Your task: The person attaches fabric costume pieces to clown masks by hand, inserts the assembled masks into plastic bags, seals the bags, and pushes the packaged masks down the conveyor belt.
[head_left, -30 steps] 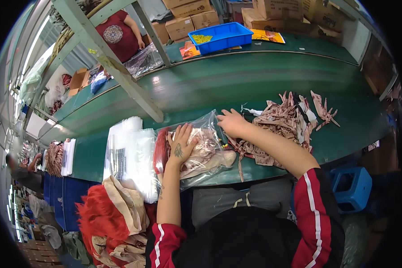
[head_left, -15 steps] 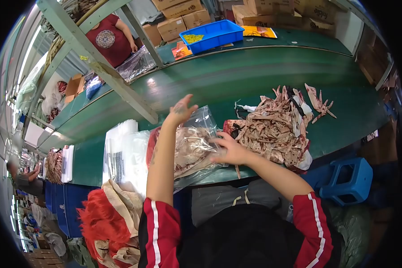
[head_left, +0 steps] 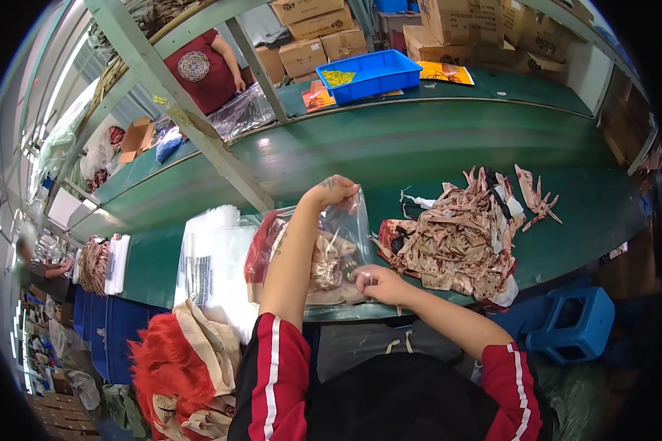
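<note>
A clear bag, enclosing a red-and-beige item, is lying on the surface. The left hand is pinching its far right corner; the right hand is touching its right edge, fingers curled, grip unclear. Blotched fabric is lying rightward, white plastic sleeves leftward.

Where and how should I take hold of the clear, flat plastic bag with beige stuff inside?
Probably by the far right corner of the clear plastic bag, coming from above on its far side: the loose film there extends past the bulky beige contents, so it should pinch easily. The left grip is pinching that corner.
</note>
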The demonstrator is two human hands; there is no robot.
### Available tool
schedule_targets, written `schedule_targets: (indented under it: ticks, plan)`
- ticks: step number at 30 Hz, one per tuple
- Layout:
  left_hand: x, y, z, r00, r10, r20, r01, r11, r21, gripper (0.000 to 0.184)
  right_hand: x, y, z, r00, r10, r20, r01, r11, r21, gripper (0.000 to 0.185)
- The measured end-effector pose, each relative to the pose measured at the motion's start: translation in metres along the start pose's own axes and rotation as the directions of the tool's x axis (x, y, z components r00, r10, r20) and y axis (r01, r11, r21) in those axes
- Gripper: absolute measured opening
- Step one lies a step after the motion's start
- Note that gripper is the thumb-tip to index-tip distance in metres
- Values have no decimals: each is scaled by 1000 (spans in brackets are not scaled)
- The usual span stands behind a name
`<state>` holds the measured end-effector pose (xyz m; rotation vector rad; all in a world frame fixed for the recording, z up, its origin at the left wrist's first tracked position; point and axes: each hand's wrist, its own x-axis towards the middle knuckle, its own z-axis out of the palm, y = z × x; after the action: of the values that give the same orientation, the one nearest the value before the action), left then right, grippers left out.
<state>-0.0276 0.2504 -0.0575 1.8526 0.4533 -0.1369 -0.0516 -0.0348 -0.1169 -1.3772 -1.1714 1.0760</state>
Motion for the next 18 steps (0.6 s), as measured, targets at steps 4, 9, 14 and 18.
schedule_targets:
  ticks: [4,9,14,18]
  plan:
    - [-5,5,6,989,-70,-131,67,997,-33,38,1,8,6,970,-123,-208,93,985,-145,25]
    - [12,-7,4,986,-84,-141,92,995,48,39,0,9,16,981,-124,-150,116,991,-61,31]
    - [22,14,44,973,25,-230,45,954,296,41,22,8,13,985,-172,13,170,981,93,24]
    - [58,-27,62,975,127,-182,-97,982,164,40,21,3,9,992,23,127,-34,995,89,18]
